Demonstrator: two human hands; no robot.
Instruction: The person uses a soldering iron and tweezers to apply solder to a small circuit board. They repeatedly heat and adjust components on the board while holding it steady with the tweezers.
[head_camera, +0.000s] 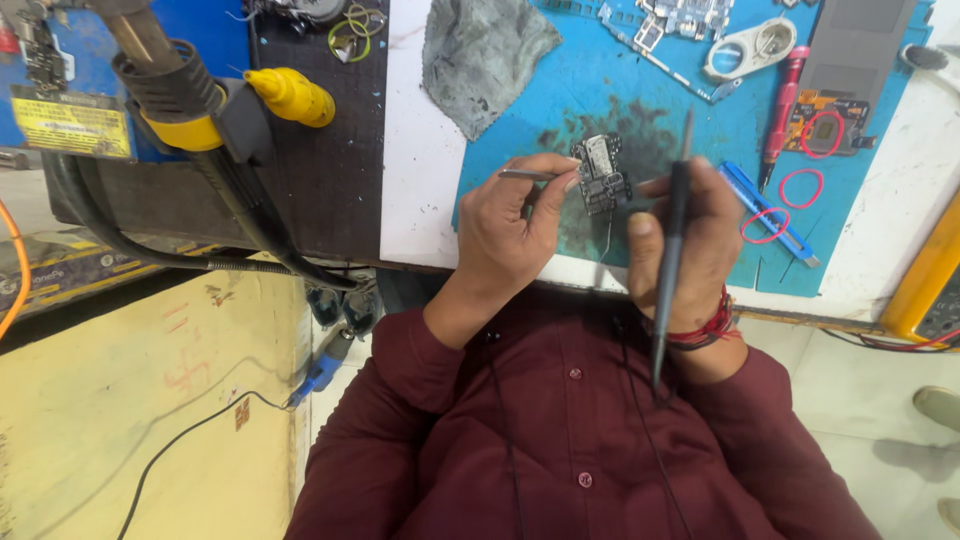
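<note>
A small dark circuit board (603, 172) is held up over a stained blue work mat (560, 90). My left hand (515, 225) pinches thin metal tweezers (527, 175), whose points lie toward the board's left edge, and its fingertips touch that edge. My right hand (690, 235), with red thread around the wrist, grips a slim black pen-shaped tool (673, 260) held nearly upright. The tool's tip stands beside the board's right side, and its cable trails down over my maroon shirt. The right thumb presses near the board's lower right corner.
A grey cloth (480, 50) lies on the mat's left. A red screwdriver (783, 110), a blue flat tool (768, 212), red rubber bands (800, 187), another board (825, 125) and a white ring-shaped part (750, 48) lie right. A hot-air handle with yellow collar (175, 95) sits left; a yellow device (925, 275) far right.
</note>
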